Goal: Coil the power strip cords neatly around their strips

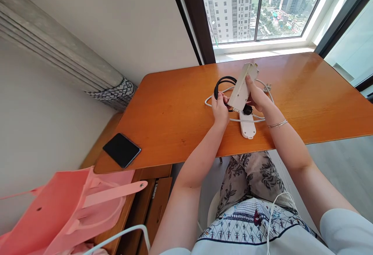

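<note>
My right hand (258,94) grips a flat, off-white rectangular block (242,88), which looks like a power strip, and holds it tilted above the table. My left hand (220,109) is closed around a coiled black cable (221,84), its fingertips close to the block's lower left edge. Below the block, a white power strip (248,127) lies on the table, partly hidden. A black plug (247,110) shows between the two. White cord (208,101) loops around them on the tabletop.
The brown wooden table (163,123) stands against a window (256,10). A dark-screened tablet or phone (121,150) lies near its left front corner. A pink bag (67,208) sits at lower left, beside wooden drawers (157,204). A pale cable (125,231) arches up in front.
</note>
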`<state>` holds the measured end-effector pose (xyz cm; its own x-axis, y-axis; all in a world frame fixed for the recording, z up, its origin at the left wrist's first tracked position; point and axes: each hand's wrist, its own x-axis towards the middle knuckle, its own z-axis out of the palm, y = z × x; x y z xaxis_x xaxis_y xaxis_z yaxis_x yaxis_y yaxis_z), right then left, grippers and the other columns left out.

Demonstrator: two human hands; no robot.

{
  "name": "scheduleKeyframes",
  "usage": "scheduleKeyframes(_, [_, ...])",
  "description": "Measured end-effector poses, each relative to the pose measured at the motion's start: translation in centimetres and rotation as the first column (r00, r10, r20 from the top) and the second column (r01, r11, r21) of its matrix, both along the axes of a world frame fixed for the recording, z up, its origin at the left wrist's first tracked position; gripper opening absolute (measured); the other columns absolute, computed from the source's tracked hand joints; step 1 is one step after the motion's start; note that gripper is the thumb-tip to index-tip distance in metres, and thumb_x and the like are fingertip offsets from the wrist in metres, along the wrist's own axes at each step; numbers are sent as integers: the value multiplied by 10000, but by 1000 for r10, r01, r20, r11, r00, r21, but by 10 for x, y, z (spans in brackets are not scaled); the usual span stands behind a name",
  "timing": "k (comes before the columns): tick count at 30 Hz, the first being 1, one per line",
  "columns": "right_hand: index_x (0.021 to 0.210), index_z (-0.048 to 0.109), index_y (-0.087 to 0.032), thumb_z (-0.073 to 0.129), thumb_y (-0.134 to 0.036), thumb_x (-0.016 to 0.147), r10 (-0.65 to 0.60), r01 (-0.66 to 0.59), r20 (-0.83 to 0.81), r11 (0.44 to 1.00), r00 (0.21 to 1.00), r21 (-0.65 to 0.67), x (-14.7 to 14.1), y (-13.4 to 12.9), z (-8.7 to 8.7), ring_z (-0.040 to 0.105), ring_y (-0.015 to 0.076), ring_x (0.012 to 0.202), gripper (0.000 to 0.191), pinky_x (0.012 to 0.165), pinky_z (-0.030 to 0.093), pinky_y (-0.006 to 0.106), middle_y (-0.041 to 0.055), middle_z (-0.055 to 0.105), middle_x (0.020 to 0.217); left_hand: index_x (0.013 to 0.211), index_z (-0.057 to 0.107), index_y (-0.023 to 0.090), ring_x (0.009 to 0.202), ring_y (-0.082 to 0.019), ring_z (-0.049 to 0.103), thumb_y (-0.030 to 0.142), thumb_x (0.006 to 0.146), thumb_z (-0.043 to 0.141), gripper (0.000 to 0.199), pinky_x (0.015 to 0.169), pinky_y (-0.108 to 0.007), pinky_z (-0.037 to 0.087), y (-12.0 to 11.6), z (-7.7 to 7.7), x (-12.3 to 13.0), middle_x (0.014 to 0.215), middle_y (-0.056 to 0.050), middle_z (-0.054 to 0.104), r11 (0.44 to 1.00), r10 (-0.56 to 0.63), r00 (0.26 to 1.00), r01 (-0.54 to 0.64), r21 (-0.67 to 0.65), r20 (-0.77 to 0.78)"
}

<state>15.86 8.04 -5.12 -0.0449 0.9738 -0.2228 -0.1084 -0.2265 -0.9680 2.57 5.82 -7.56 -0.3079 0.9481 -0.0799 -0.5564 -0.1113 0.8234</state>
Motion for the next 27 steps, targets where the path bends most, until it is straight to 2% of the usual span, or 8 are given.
scheduleKeyframes(5, [979,665,-198,519,-837,855,-21,25,-67,998,998,62,-4,-2,-1,734,247,963,667,825,600,403,71,736,885,837,494,227,525,-69,477,347,999,597,227,476,-161,319,-2,-4,4,616,77,433,998,33,999,-33,50,7])
scheduleKeyframes(8, [991,674,-195,549,-812,854,20,-7,-127,995,992,103,-10,-6,0,731,249,961,644,823,612,395,79,743,897,820,463,226,527,-66,475,345,1014,575,254,519,-156,355,-2,-4,6,605,79,406,994,86,994,-90,67,67])
scheduleKeyframes(11, [996,688,-192,579,-701,891,85,-71,-159,993,984,94,-12,-10,1,723,241,910,531,797,621,389,70,747,896,813,443,222,520,-59,459,319,1040,529,262,570,-152,391,-1,-3,5,597,83,382,987,135,985,-143,71,106])
scheduleKeyframes(14, [949,682,-188,639,-537,896,141,-135,-181,990,973,46,-13,-14,3,708,222,846,356,778,620,369,61,757,897,811,431,224,516,-60,451,364,1027,561,288,553,-156,379,0,-3,4,606,83,379,988,141,987,-146,58,80])
scheduleKeyframes(16, [931,674,-194,687,-496,881,166,-158,-198,986,966,53,-15,-16,5,707,209,818,307,766,616,351,49,758,879,808,432,224,506,-60,436,374,1011,589,297,532,-157,365,0,-3,3,610,83,385,989,138,988,-141,37,64])
scheduleKeyframes(18, [909,663,-201,749,-542,841,136,-118,-195,988,971,99,-19,-17,5,709,198,794,358,735,610,331,36,749,846,806,441,223,502,-59,428,353,999,608,286,515,-156,352,-1,-2,2,615,82,399,992,122,991,-123,25,57])
scheduleKeyframes(21, [853,631,-204,798,-654,757,10,19,-175,987,984,160,-22,-16,5,702,183,751,489,664,593,298,22,719,788,813,468,223,525,-63,450,294,969,639,242,521,-153,366,-2,0,3,630,77,436,998,55,998,-56,36,33])
scheduleKeyframes(27, [841,589,-219,757,-730,750,-129,173,-236,968,963,179,-15,-4,0,716,191,772,546,634,603,293,8,696,749,842,516,223,555,-79,530,140,935,594,146,668,-185,484,-5,0,6,580,86,446,994,-81,996,79,72,23])
